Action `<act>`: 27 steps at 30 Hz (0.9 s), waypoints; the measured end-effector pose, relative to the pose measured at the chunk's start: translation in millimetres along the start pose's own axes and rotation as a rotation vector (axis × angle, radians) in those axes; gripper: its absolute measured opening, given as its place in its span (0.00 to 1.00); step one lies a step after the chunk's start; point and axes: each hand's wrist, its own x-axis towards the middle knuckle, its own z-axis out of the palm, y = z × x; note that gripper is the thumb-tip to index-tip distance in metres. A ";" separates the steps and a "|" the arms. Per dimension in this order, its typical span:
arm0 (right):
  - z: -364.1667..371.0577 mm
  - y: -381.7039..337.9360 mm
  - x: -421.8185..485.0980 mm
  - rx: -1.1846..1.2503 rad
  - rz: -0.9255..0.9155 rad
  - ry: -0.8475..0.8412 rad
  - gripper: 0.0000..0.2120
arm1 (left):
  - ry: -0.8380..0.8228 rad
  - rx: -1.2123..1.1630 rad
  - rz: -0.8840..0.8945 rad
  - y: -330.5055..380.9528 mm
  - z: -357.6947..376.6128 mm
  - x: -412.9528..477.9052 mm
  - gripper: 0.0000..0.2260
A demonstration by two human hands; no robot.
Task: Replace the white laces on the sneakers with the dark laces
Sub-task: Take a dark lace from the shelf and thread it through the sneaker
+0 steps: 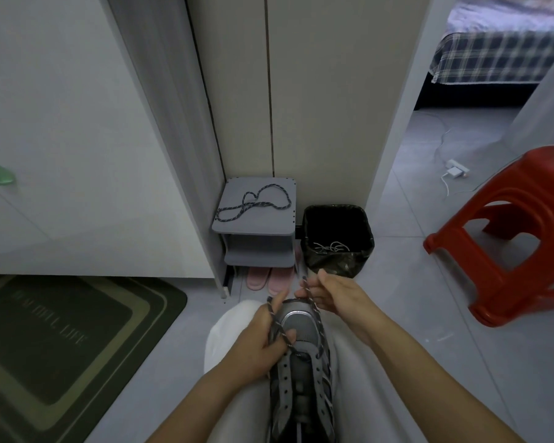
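A grey sneaker [301, 372] lies on my lap, toe pointing away from me. A dark speckled lace [283, 335] runs through its lowest eyelets near the toe; the other eyelets are bare. My left hand [253, 343] grips the sneaker's left side with one lace end held against its fingers. My right hand [330, 294] pinches the other lace end above the toe. A second dark lace [253, 203] lies coiled on top of the small grey shelf [237, 225]. White laces [331, 247] lie inside the black bin [338, 238].
Pink slippers [267, 278] sit under the grey shelf. A red plastic stool [509, 238] stands at the right. A dark green doormat [55, 346] covers the floor at the left. White cabinet doors rise on the left, and a doorway at the right opens to a bed.
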 end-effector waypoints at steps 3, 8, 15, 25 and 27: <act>5.3 -2.0 -3.5 -0.198 -0.101 -0.115 0.07 | 0.026 0.127 0.034 -1.1 -5.8 -0.2 0.28; 21.6 -8.1 0.1 -0.426 -0.242 -0.043 0.08 | 0.035 0.267 -0.129 9.5 -35.0 8.3 0.13; 13.9 -19.0 -2.2 -0.370 -0.247 -0.049 0.06 | 0.027 0.618 0.070 42.4 -44.5 -8.2 0.16; 15.3 -11.0 -4.9 -0.415 -0.261 -0.124 0.08 | -0.378 0.361 -0.072 95.6 -43.8 -39.3 0.15; 18.1 -14.2 -7.9 -0.477 -0.297 -0.201 0.08 | -0.348 0.162 -0.117 111.8 -59.6 -35.6 0.13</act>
